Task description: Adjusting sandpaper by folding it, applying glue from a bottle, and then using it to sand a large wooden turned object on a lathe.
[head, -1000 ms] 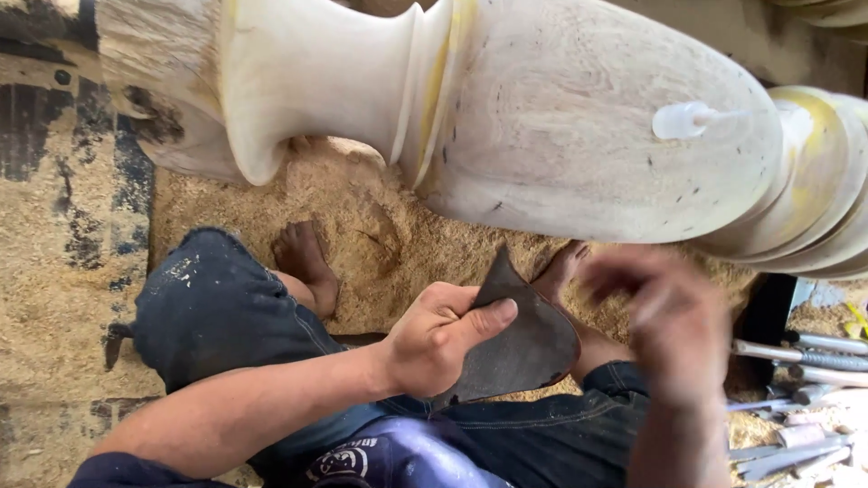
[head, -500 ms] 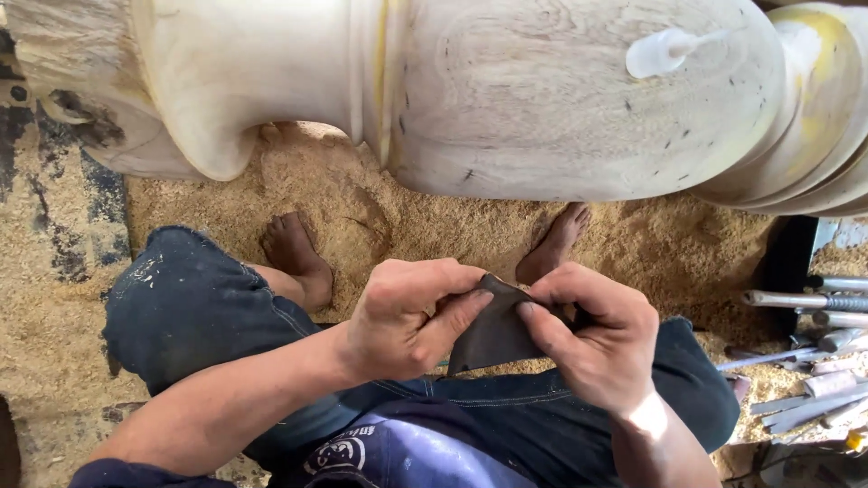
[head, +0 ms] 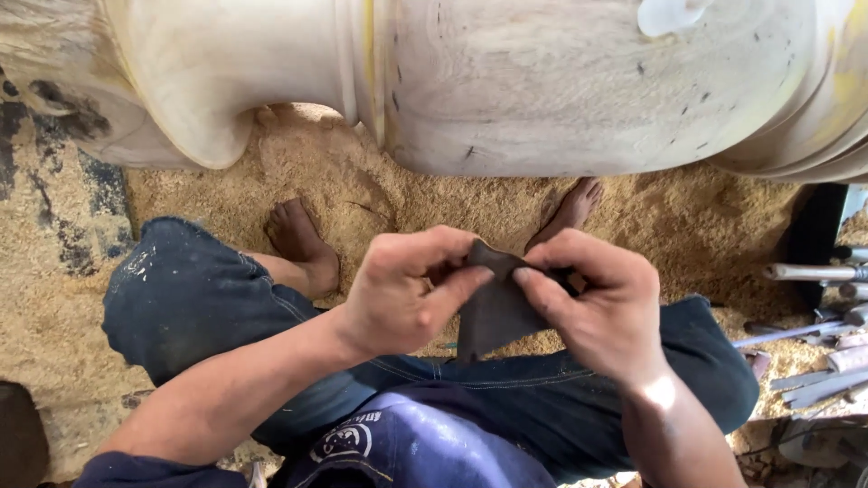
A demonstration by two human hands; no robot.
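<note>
Item: dark sheet of sandpaper (head: 493,307), being pinched at its top edge by left hand (head: 407,289) and right hand (head: 597,307), above the lap. Thin, light, bending freely; likely gritty. Best held by the edges. Turned wooden column (head: 542,81) is lying overhead; sawdust floor (head: 298,172).

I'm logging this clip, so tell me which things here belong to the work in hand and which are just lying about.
In the work:
- left hand and right hand, both pinching the dark folded sheet
- large turned wooden column, lying just ahead

Lying about:
- metal tools at the right edge
- sawdust on the floor
</note>
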